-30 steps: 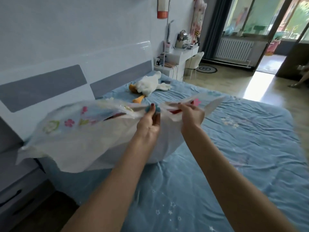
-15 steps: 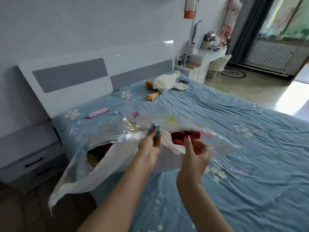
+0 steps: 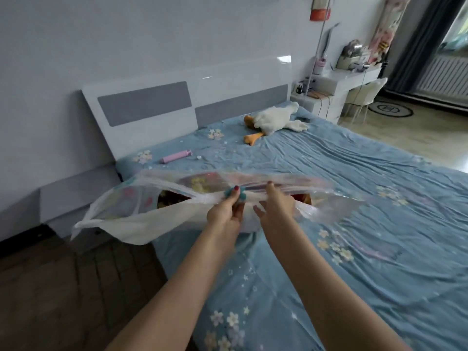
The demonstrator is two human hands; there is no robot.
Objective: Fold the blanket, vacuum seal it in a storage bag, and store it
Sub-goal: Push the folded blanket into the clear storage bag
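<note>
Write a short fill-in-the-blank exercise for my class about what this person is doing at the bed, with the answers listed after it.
1. The left hand pinches a small ____ clip on the storage bag.
2. A white plush ____ lies near the headboard.
3. The pink hand pump lies on the ____.
4. The bag's mouth left of the clip is ____.

Answers: teal; goose; bed; open

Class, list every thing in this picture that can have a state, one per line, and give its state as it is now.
storage bag: held up over the bed edge, mouth partly open at the left
blanket: inside the bag
teal slider clip: on the bag's seal, pinched by the left hand
right hand: holding the seal beside the clip
pink hand pump: lying unused on the bed
</note>
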